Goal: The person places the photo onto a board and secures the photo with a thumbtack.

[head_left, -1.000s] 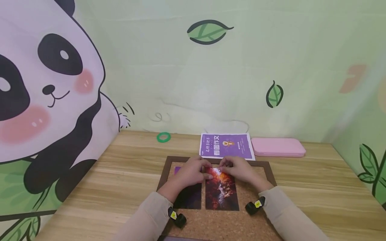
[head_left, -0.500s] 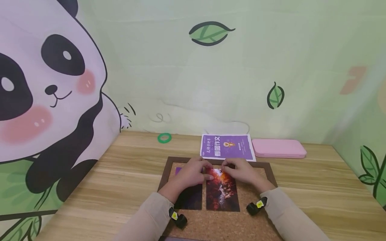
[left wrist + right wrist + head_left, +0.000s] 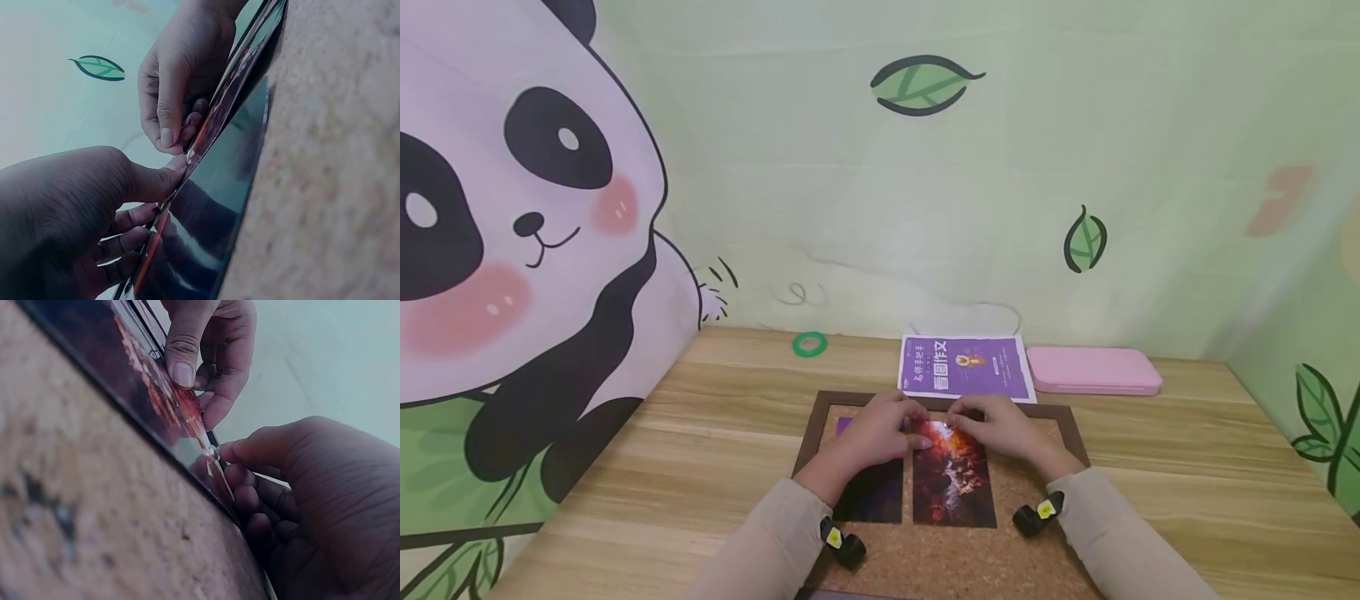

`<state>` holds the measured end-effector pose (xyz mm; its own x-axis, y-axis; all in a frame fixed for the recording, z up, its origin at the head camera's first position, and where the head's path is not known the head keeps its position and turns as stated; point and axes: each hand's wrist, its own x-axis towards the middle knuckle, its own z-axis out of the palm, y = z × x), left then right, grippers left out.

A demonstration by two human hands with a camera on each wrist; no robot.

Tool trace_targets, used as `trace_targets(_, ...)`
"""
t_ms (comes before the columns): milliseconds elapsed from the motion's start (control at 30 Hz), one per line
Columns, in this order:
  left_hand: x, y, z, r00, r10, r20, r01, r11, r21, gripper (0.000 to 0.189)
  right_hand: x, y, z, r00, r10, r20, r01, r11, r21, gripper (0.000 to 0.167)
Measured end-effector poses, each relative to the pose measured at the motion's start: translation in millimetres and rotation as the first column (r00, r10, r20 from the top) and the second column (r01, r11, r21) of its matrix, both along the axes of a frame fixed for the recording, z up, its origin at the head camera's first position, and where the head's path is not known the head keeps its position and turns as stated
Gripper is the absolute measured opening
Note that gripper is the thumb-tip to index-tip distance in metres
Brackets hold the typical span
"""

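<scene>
A photo card (image 3: 955,492) with a red and orange cloud pattern lies on a brown-framed corkboard (image 3: 962,554). My left hand (image 3: 880,427) holds it near the top left corner, the thumb (image 3: 184,374) on its face and the fingers at its edge. My right hand (image 3: 1000,422) pinches a small clear pushpin (image 3: 214,452) between thumb and curled fingers at the card's top edge. The pin's point is hidden. A darker purple card (image 3: 876,497) lies to the left, partly under my left hand and forearm.
Behind the board lies a purple booklet (image 3: 966,368), with a pink case (image 3: 1093,370) to its right. A green ring (image 3: 809,344) rests at the table's back left. A printed cloth wall (image 3: 820,167) stands behind the wooden table (image 3: 700,450).
My right fingertips have shifted slightly right, then back left, along the card's top edge. My left hand stays in place on the card; the camera view has moved a little.
</scene>
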<state>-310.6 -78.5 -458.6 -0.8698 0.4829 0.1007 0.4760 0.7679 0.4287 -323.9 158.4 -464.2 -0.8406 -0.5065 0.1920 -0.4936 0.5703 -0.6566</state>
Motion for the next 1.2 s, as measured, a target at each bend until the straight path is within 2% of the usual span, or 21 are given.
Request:
trace_targets(533,-0.6,0.6,0.4,1.000,-0.005,-0.010,0.005,1.000,0.002,0.035,0.7,0.9,2.1,1.000,-0.010,-0.005,0.011,1.000,0.005,0.014)
trace_targets(1200,-1.3,0.5,-1.4,1.000,0.004,0.016,-0.004,1.000,0.016,0.034,-1.6,0.9,-2.6,1.000,-0.024,0.007,0.024,1.000,-0.001,0.013)
